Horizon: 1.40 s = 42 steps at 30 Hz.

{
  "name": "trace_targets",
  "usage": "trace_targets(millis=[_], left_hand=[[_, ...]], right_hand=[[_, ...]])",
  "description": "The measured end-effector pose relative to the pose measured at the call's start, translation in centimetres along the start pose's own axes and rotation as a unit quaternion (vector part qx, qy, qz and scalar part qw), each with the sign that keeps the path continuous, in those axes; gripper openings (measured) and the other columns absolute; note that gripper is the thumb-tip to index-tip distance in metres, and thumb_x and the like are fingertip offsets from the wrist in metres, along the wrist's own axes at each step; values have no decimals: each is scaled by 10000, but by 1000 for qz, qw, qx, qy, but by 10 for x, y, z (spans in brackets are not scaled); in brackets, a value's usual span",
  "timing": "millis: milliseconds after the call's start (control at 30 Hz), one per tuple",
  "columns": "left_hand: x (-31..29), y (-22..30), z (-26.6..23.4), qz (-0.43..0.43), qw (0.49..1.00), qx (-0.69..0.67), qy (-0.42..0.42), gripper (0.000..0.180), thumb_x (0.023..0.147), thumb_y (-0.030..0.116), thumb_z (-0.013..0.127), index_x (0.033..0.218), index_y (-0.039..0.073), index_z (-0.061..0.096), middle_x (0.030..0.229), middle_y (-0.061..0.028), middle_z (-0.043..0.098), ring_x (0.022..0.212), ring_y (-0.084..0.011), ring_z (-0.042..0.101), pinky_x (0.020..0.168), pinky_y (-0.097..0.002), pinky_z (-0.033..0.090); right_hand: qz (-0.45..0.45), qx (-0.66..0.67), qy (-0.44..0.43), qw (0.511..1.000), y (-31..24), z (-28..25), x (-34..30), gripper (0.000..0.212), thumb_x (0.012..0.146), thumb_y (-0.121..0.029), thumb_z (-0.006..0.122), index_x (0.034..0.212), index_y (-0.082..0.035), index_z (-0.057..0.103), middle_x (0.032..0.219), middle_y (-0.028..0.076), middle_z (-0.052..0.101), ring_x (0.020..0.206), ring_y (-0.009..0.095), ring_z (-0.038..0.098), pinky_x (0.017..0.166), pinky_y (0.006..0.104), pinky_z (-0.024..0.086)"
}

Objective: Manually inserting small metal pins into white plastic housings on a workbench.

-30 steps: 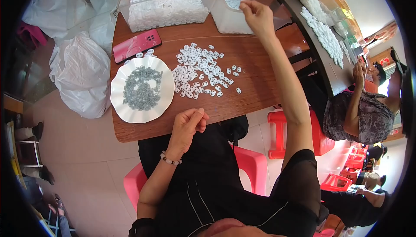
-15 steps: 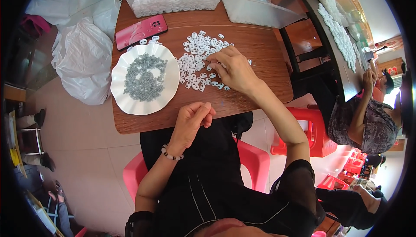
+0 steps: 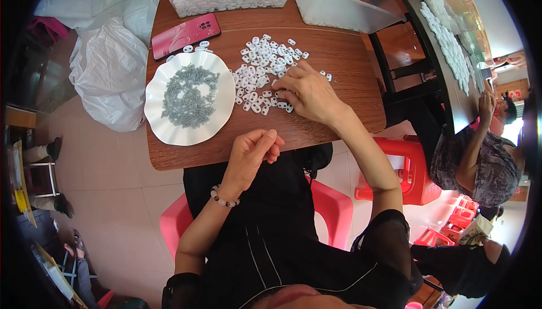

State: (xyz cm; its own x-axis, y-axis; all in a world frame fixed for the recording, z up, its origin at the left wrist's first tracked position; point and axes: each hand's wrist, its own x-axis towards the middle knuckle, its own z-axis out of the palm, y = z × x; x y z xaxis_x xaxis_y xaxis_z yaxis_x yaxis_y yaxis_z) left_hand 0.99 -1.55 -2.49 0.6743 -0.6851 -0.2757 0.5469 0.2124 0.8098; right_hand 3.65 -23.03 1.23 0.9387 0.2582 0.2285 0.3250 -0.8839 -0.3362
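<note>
overhead view of a seated person at a small wooden bench (image 3: 339, 122). the right hand (image 3: 307, 94) lies palm down on the bench, fingers loosely curled, its fingertips (image 3: 280, 90) resting among a loose scatter of small white plastic pieces (image 3: 264, 69); whether a piece is pinched under the fingers cannot be told. the scatter spreads from the fingertips toward 11 o'clock, its long axis running roughly from 1 o'clock down to 7 o'clock across the bench, and its nearest pieces touch the fingers. the left hand (image 3: 254, 153) hovers at the near edge of the bench, at about 7 o'clock from the right hand, fingers bent in a loose half-closed curl; what it holds, if anything, is hidden. the right hand is plainly the nearer of the two to the white pieces, the left standing apart from them. just beside the scatter at 9 o'clock sits a white scalloped plate (image 3: 164, 131) carrying a heap of small grey pieces (image 3: 189, 95). a pink phone (image 3: 186, 35) lies at 11 o'clock of the plate. at 12 o'clock, at the far edge, stand two clear tubs (image 3: 350, 18), one heaped with white parts. another person (image 3: 480, 162) sits at 3 o'clock.
</note>
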Motion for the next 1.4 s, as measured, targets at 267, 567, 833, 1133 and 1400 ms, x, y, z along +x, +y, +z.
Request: trace_targets(millis=[267, 567, 833, 1133, 1400], left_hand=[[-4, -4, 6, 30, 999, -13, 20, 278, 980, 241, 554, 920, -4, 671, 716, -2, 603, 636, -47, 523, 609, -187, 431], [-9, 4, 8, 67, 996, 38, 42, 233, 974, 209, 565, 1001, 0, 665, 773, -3, 623, 683, -42, 529, 633, -178, 429], [-11, 6, 16, 75, 995, 34, 61, 248, 972, 206, 572, 1050, -16, 650, 863, -38, 672, 734, -58, 570, 668, -185, 452], [-17, 3, 12, 112, 974, 181, 75, 174, 948, 119, 593, 950, -43, 657, 806, -54, 670, 764, -85, 623, 679, -214, 495], [-17, 20, 8, 223, 937, 243, 119, 91, 852, 16, 623, 934, 0, 660, 835, -55, 657, 696, -85, 597, 581, -216, 452]], right_hand=[[15, -1, -21, 1000, 1, 4, 2, 97, 782, -81, 672, 873, -73, 639, 842, 74, 594, 874, 285, 546, 746, 396, 471], [94, 215, 35, 971, -27, -11, -16, 160, 821, -71, 693, 979, -52, 675, 849, 78, 664, 782, 193, 578, 733, 329, 475], [223, 589, 40, 776, -70, -3, -47, 64, 887, 1, 638, 941, 19, 609, 848, 54, 641, 785, 108, 629, 697, 231, 541], [239, 525, 5, 817, -68, -5, -60, 108, 862, -7, 674, 958, 3, 624, 835, 2, 620, 766, 60, 566, 699, 190, 447], [234, 377, -4, 896, -66, -12, -56, 107, 831, -25, 701, 930, -6, 663, 788, -16, 620, 760, 55, 553, 698, 201, 427]])
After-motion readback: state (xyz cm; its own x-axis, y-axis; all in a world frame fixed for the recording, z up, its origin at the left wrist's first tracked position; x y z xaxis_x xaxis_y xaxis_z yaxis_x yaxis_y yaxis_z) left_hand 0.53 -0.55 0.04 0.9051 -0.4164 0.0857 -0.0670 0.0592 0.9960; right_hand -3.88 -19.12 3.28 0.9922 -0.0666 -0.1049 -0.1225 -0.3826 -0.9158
